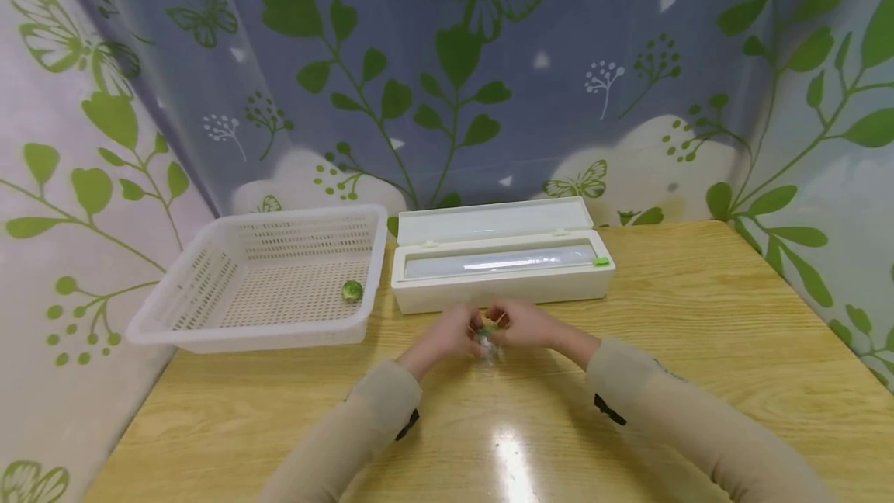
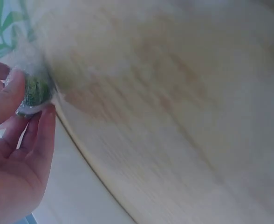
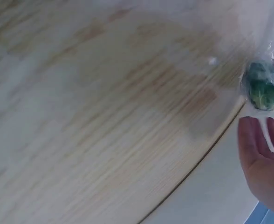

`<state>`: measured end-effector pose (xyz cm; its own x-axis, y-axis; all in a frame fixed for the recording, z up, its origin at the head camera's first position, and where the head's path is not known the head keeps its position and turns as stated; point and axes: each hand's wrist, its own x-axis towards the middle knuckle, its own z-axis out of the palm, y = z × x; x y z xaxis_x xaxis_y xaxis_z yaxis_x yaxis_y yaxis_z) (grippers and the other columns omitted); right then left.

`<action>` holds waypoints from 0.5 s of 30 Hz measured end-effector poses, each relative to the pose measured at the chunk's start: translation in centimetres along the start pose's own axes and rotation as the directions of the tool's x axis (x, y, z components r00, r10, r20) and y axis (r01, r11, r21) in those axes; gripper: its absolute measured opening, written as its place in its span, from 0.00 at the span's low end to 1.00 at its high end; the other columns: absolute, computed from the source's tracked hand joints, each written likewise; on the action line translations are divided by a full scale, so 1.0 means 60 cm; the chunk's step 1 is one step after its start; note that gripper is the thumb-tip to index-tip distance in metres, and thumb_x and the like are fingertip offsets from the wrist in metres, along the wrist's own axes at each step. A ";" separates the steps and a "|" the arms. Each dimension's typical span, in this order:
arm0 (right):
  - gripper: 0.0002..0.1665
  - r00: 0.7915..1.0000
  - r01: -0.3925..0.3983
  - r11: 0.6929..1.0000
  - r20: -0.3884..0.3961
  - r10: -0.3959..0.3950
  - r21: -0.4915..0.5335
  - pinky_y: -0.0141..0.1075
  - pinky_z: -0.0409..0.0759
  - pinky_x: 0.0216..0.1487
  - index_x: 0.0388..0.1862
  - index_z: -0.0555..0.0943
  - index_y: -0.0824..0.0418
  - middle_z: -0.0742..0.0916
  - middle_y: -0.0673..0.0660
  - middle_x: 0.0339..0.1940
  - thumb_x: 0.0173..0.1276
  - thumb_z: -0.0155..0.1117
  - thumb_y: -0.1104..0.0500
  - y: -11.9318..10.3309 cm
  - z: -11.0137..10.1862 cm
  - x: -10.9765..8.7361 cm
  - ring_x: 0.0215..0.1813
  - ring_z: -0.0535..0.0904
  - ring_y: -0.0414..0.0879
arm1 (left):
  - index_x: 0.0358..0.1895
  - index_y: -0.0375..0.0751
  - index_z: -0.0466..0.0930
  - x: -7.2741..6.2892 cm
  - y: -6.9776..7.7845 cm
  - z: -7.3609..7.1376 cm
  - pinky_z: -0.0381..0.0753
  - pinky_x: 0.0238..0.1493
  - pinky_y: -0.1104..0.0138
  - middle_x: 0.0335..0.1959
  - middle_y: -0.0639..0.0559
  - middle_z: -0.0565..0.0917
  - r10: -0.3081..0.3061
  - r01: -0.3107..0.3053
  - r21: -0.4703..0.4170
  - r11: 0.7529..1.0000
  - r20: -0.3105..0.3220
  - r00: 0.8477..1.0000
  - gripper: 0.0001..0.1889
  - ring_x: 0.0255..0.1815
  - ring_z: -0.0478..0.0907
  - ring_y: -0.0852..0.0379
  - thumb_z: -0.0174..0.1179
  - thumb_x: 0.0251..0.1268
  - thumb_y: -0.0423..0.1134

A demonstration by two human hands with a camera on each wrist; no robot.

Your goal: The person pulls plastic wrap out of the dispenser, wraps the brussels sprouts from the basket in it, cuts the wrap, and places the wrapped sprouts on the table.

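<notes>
Sprout [image 2: 37, 89] | left fingers [image 2: 44, 133] pinch it | right fingers [image 3: 248, 137]: grip unclear | box [image 1: 503, 290] behind | basket [image 1: 258, 334] leftward

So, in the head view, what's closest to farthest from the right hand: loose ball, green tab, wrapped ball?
1. Wrapped ball: left of the right hand.
2. Green tab: right, on white box.
3. Loose ball: left, in the basket.

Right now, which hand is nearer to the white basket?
Left. The left hand is to the right of the white basket, apart from it; the right hand is farther right, beyond the left hand and the plastic-wrapped green sprout.
</notes>
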<state>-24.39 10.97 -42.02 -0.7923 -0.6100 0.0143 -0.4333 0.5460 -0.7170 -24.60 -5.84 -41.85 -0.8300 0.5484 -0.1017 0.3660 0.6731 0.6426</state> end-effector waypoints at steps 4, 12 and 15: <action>0.16 0.999 -0.015 0.999 0.032 0.016 -0.032 0.35 0.77 0.34 0.37 0.77 0.72 0.83 0.60 0.33 0.56 0.64 0.60 0.001 -0.004 0.000 0.34 0.79 0.48 | 0.31 0.38 0.73 -0.001 0.005 0.005 0.71 0.26 0.70 0.26 0.53 0.74 -0.030 0.031 0.090 0.995 -0.007 1.000 0.17 0.26 0.70 0.59 0.72 0.37 0.34; 0.09 0.997 -0.004 0.993 -0.074 -0.005 -0.115 0.29 0.71 0.24 0.29 0.79 0.67 0.81 0.52 0.22 0.51 0.68 0.64 -0.005 0.003 0.007 0.24 0.71 0.38 | 0.31 0.40 0.71 0.006 0.000 0.001 0.72 0.28 0.70 0.26 0.54 0.74 0.054 -0.043 0.145 0.988 -0.073 0.996 0.16 0.27 0.71 0.59 0.70 0.40 0.33; 0.10 0.996 0.022 0.985 -0.081 -0.036 -0.169 0.30 0.74 0.27 0.28 0.78 0.66 0.81 0.53 0.23 0.48 0.69 0.64 -0.013 0.007 0.004 0.26 0.74 0.41 | 0.31 0.36 0.73 0.006 -0.007 -0.015 0.73 0.29 0.71 0.28 0.51 0.76 0.054 -0.054 0.010 0.999 -0.022 0.998 0.12 0.29 0.73 0.58 0.67 0.43 0.31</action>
<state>-24.08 10.13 -41.74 -0.8081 -0.5811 0.0967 -0.5174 0.6216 -0.5882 -25.42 -6.39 -41.47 -0.8181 0.5729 -0.0502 0.4142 0.6475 0.6397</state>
